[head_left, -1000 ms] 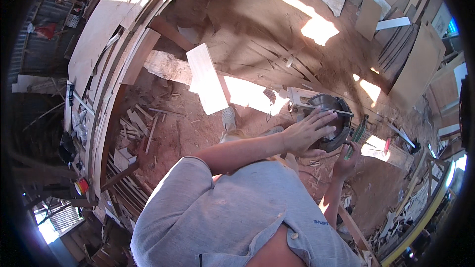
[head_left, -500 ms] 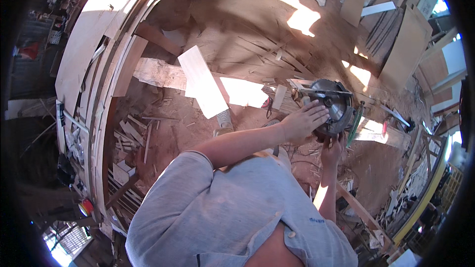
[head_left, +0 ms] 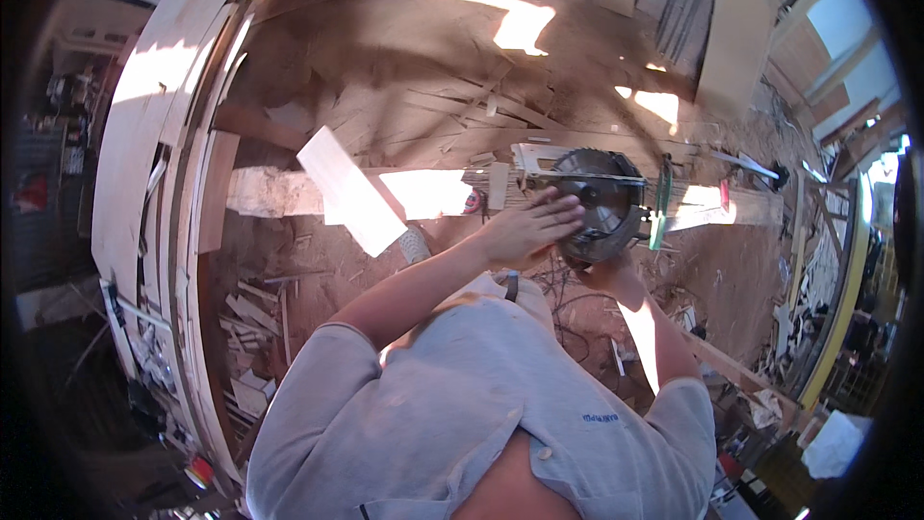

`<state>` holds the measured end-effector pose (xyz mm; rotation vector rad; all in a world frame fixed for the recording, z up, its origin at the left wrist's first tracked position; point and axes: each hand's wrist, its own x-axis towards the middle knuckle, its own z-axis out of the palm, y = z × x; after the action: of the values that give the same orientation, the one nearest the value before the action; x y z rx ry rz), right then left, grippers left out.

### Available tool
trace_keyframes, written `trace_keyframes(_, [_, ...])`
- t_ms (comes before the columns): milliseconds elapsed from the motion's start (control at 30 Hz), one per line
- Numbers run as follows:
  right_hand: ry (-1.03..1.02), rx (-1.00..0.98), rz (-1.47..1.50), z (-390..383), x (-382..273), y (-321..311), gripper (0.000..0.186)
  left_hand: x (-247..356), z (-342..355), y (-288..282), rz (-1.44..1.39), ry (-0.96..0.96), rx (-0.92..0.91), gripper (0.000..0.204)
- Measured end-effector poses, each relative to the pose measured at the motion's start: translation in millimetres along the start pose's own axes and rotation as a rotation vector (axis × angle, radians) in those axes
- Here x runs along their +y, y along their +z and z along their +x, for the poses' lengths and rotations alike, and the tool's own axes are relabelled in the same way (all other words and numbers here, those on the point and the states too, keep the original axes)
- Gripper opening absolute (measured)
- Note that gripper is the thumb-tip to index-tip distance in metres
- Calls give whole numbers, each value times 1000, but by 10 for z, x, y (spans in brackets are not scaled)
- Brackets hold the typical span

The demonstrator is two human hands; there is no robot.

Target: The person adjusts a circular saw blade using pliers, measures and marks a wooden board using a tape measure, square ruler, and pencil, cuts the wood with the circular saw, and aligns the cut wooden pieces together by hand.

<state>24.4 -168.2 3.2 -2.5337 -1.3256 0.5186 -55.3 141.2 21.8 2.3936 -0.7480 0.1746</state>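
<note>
A circular saw (head_left: pixel 602 217) is tipped up over the wooden beam (head_left: pixel 274 195), its round toothed blade facing up toward me. My left hand (head_left: pixel 535 227) lies against the near left side of the blade, fingers stretched out flat and gripping nothing. Below the saw, my right hand (head_left: pixel 613 276) is wrapped around its body or handle, which the saw partly hides. Just right of the saw stands a narrow green tool or strip (head_left: pixel 661 207). To the left, a pale board (head_left: pixel 351 191) rests across the beam, close to a small wood block (head_left: pixel 498 185) and a red-and-black tape measure (head_left: pixel 473 200).
Stacked long panels (head_left: pixel 159 116) run along the left. Offcuts (head_left: pixel 252 323) litter the floor nearby. Sheets of board (head_left: pixel 736 39) lean at the far right, and a long yellow bar (head_left: pixel 835 318) stands along the right side. A dark cable (head_left: pixel 568 308) trails below the saw.
The view has shifted, so the surroundings appear further left. The saw's blade has tilted to face me more fully. My left hand stays flat against it, and my right stays beneath.
</note>
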Motion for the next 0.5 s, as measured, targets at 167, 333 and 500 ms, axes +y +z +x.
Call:
trace_keyframes(167, [-37, 121, -28, 85, -33, 765, 50, 156, -142, 74, -140, -299, 387, 73])
trace_keyframes(333, [-17, 282, -77, 3, -138, 1335, 47, 189, -6, 483, -1148, -859, 330, 67])
trace_keyframes(500, [-66, 319, -76, -25, -67, 1045, 40, 164, 145, 605, -1544, -817, 204, 56])
